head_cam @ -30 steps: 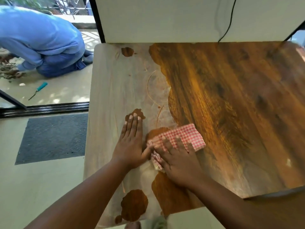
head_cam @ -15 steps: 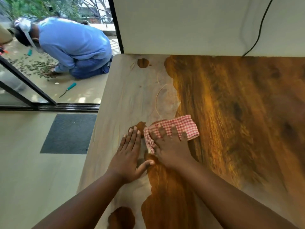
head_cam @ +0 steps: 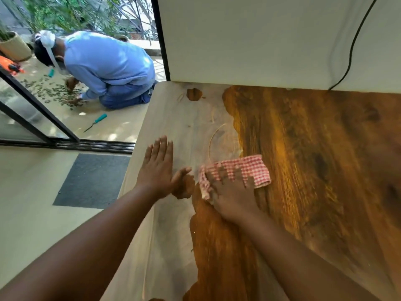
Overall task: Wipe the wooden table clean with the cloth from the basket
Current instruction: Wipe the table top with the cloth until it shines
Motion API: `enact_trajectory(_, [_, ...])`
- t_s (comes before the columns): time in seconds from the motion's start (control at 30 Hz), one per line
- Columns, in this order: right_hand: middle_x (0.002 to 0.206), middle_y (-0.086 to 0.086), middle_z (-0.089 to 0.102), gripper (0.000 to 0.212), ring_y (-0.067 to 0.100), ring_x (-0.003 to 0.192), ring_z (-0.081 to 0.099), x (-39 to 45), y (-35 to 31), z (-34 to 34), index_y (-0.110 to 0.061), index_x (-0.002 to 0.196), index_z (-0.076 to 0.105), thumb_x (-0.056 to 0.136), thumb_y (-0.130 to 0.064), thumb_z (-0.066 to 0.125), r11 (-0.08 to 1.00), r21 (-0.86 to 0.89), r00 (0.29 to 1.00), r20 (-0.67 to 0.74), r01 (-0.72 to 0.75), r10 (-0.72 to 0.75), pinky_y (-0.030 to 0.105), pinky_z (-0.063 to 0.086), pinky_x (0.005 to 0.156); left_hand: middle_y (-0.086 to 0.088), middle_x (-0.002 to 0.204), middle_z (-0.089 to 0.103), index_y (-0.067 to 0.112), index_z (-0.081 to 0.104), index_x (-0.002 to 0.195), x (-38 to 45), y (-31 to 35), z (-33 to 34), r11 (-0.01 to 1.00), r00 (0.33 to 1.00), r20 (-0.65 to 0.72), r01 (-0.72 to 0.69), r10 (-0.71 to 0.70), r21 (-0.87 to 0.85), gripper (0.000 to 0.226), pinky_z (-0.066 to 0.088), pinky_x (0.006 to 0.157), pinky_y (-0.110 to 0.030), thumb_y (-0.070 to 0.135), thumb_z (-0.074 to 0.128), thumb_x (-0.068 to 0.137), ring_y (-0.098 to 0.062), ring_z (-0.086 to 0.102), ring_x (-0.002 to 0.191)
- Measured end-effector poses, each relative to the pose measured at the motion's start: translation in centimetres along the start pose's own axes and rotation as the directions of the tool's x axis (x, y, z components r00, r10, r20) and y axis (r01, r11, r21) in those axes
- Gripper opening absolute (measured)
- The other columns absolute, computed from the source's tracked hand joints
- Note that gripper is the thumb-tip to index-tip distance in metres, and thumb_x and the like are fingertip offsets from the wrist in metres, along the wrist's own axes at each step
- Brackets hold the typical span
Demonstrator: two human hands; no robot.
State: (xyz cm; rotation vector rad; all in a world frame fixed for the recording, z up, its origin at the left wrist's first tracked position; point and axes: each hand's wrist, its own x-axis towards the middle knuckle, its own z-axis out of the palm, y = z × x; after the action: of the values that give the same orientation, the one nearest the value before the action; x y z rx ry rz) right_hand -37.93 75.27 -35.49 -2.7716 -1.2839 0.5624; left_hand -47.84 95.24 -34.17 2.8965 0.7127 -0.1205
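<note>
Outside, a person in a blue top (head_cam: 108, 64) is kneeling on the floor. Nearer, the left hand (head_cam: 157, 170) is lying flat on the pale side of the wooden table (head_cam: 314, 170), fingers straight and together; just beside it, the right hand (head_cam: 233, 192) is pressing the checked cloth (head_cam: 247, 168) down, fingers spread.

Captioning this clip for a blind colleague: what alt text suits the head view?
A right hand presses a red-checked cloth flat on a wooden table, beside a pale dusty area. The left hand rests flat on that dusty area.
</note>
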Motion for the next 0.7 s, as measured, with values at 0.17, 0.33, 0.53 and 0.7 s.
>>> enact_trajectory(0.17, [0.151, -0.019, -0.019, 0.048, 0.025, 0.139, -0.024, -6.0, 1.1, 2.4, -0.064, 0.130, -0.026, 0.086, -0.064, -0.005, 0.999, -0.022, 1.000, -0.003, 0.028, -0.028, 0.049, -0.029, 0.099, -0.012, 0.157, -0.022, 0.010, -0.015, 0.149, 4.9, -0.1, 0.0, 0.999, 0.999, -0.016, 0.038, -0.037, 0.012, 0.100, -0.015, 0.116, -0.037, 0.078, -0.007, 0.077, -0.023, -0.025, 0.143])
enact_trajectory(0.33, [0.156, -0.013, -0.018, 0.049, 0.028, 0.142, -0.019, -1.6, 4.5, -0.6, -0.064, 0.129, -0.027, 0.087, -0.065, -0.003, 0.993, -0.042, 0.994, 0.016, -0.109, 0.110, 0.057, -0.015, 0.107, -0.011, 0.158, -0.021, 0.010, -0.014, 0.150, 7.8, 0.1, 0.6, 0.999, 0.999, 0.000, -0.043, 0.043, 0.026, 0.101, -0.016, 0.116, -0.036, 0.079, -0.005, 0.076, -0.023, -0.024, 0.143])
enact_trajectory(0.53, [0.158, -0.006, -0.016, 0.053, 0.037, 0.141, -0.018, 7.5, 1.4, -3.1, -0.050, 0.144, -0.012, 0.097, -0.056, 0.013, 0.992, 0.011, 0.992, 0.015, -0.127, 0.127, 0.065, -0.012, 0.105, -0.010, 0.159, -0.017, 0.011, -0.011, 0.151, 10.5, 0.5, 1.0, 0.994, 0.999, -0.015, 0.040, -0.042, -0.100, 0.097, -0.012, 0.118, -0.037, 0.077, 0.001, 0.080, -0.020, -0.020, 0.145])
enact_trajectory(0.7, [0.153, -0.015, -0.023, 0.047, 0.023, 0.137, -0.029, 4.0, 1.9, -1.4, -0.062, 0.128, -0.030, 0.087, -0.063, -0.007, 0.999, -0.034, 0.999, -0.035, 0.020, -0.021, 0.054, -0.021, 0.104, -0.007, 0.158, -0.022, 0.013, -0.016, 0.150, 11.0, 0.1, 1.6, 0.991, 0.998, -0.034, 0.047, -0.051, -0.125, 0.098, -0.015, 0.117, -0.038, 0.080, 0.002, 0.081, -0.019, -0.024, 0.144])
